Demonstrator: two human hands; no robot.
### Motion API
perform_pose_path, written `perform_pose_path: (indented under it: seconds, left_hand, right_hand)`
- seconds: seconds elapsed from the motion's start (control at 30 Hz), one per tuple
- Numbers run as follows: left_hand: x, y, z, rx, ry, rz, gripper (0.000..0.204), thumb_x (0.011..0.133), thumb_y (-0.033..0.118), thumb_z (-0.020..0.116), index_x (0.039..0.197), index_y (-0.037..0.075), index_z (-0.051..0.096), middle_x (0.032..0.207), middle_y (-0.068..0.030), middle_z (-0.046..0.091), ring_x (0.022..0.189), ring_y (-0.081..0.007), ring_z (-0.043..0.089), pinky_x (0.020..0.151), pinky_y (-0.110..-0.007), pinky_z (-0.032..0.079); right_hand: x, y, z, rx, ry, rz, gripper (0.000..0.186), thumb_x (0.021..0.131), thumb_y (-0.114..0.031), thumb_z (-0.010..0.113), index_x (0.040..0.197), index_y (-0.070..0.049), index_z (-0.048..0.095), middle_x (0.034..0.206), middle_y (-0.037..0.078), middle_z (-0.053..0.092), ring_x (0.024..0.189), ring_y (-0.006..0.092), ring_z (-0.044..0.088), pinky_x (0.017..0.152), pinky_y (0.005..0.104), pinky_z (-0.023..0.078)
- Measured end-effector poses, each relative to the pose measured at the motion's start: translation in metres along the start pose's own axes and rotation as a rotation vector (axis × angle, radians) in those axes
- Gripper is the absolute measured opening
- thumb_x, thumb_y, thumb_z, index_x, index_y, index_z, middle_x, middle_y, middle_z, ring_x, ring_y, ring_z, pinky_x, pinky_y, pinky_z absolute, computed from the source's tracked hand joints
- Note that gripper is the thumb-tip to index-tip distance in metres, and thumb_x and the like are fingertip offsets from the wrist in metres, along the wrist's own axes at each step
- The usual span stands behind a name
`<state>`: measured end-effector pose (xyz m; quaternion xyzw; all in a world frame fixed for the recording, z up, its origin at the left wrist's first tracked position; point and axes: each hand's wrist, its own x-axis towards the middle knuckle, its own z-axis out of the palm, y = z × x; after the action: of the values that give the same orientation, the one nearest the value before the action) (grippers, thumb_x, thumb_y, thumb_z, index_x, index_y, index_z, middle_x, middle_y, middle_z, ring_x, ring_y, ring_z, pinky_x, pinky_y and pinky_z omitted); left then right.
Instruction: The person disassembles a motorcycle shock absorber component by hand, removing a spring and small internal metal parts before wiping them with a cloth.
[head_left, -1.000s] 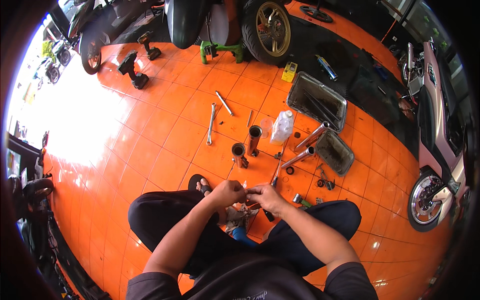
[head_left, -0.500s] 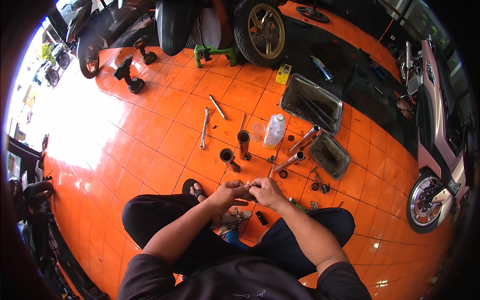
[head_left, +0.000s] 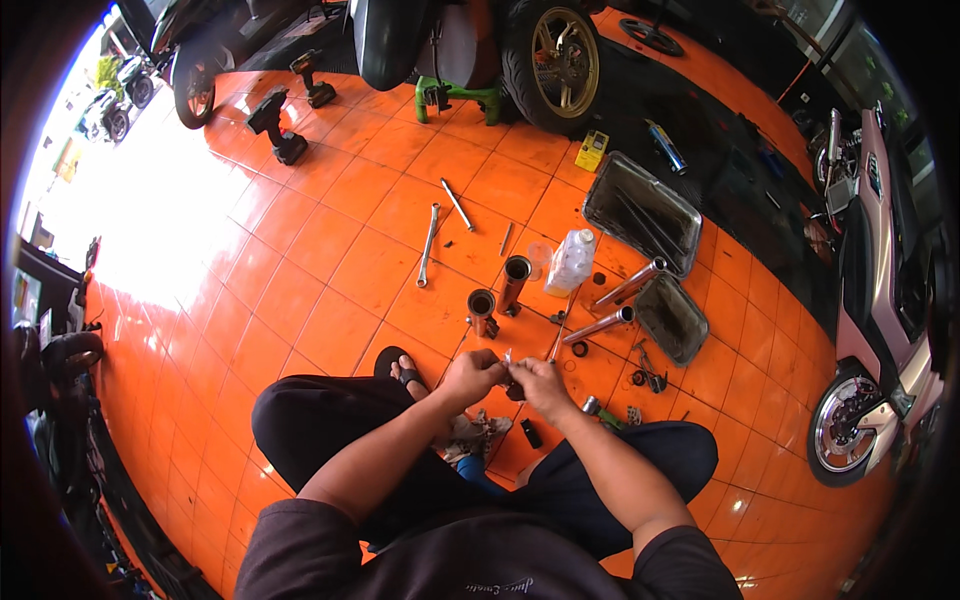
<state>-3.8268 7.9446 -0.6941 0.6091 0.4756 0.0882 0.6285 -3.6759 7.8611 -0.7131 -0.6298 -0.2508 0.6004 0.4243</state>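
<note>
My left hand (head_left: 472,379) and my right hand (head_left: 541,387) meet in front of my knees, fingers pinched together. Between the fingertips a small whitish, see-through piece (head_left: 508,356) sticks up, like thin plastic. Something dark shows under my right fingers, too hidden to name. Just beyond my hands, two open-topped metal fork legs (head_left: 513,284) stand upright on the floor. To the right, two shiny fork tubes (head_left: 603,325) lie slanted, their open ends toward the trays. A clear plastic bottle (head_left: 571,262) stands behind them beside a clear cup (head_left: 540,259).
Two grimy trays (head_left: 699,250) sit at the right. A wrench (head_left: 429,246) and a metal bar (head_left: 457,205) lie farther left, with a cordless impact driver (head_left: 274,127) beyond. Small parts (head_left: 650,376) and a rag (head_left: 484,430) lie near my legs. Motorcycles (head_left: 868,265) stand around.
The view has turned, so the floor items sit farther right in it. My left fingers, spread before, are now curled in; the whitish piece shows more between both hands.
</note>
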Motion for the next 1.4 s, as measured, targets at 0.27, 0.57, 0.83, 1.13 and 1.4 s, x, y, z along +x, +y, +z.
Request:
perform_pose_path:
  seconds: [0.27,0.57,0.83,1.13,1.4]
  left_hand:
    - [-0.012,0.002,-0.005,-0.337,-0.308,-0.021,0.026,0.093,0.022,0.060,0.100,-0.003,0.063,0.094,-0.0085,0.068,0.087,-0.0177,0.066,0.083,-0.031,0.051]
    - [-0.020,0.002,0.019,0.461,0.096,0.603,0.015,0.082,0.009,0.057,0.076,-0.005,0.057,0.076,-0.0250,0.059,0.077,-0.0442,0.060,0.068,-0.051,0.048]
    - [-0.016,0.005,0.018,0.474,0.105,0.315,0.014,0.080,0.011,0.061,0.077,-0.002,0.059,0.074,-0.0212,0.062,0.070,-0.0359,0.063,0.063,-0.042,0.050]
    - [-0.018,0.034,-0.012,-0.196,-0.251,0.235,0.041,0.094,0.012,0.058,0.132,0.000,0.049,0.109,-0.0072,0.064,0.104,-0.0128,0.056,0.095,-0.028,0.041]
    - [-0.022,0.042,-0.020,-0.019,-0.456,0.065,0.034,0.093,0.016,0.063,0.121,-0.003,0.058,0.103,-0.0068,0.067,0.089,-0.0118,0.063,0.080,-0.027,0.051]
  right_hand:
    - [-0.016,-0.046,-0.020,0.112,-0.220,0.191,0.026,0.092,-0.026,0.064,0.090,0.000,0.063,0.079,0.007,0.067,0.068,0.0134,0.064,0.061,0.0283,0.054]
    - [-0.022,-0.017,0.001,-0.472,0.033,-0.029,0.026,0.088,-0.023,0.056,0.086,0.002,0.064,0.074,0.016,0.066,0.072,0.0243,0.067,0.066,0.0375,0.049]
    - [-0.025,-0.032,0.002,-0.643,0.068,0.058,0.032,0.090,-0.029,0.056,0.085,0.002,0.064,0.072,0.017,0.065,0.070,0.0268,0.065,0.067,0.0379,0.051]
    - [-0.037,-0.053,-0.040,0.290,-0.265,0.050,0.015,0.085,-0.011,0.057,0.084,0.002,0.063,0.078,0.005,0.063,0.069,0.0099,0.058,0.063,0.0241,0.049]
    - [-0.030,-0.058,-0.047,0.090,-0.244,-0.070,0.022,0.085,-0.009,0.060,0.103,0.003,0.063,0.084,0.006,0.064,0.076,0.0129,0.062,0.075,0.0259,0.051]
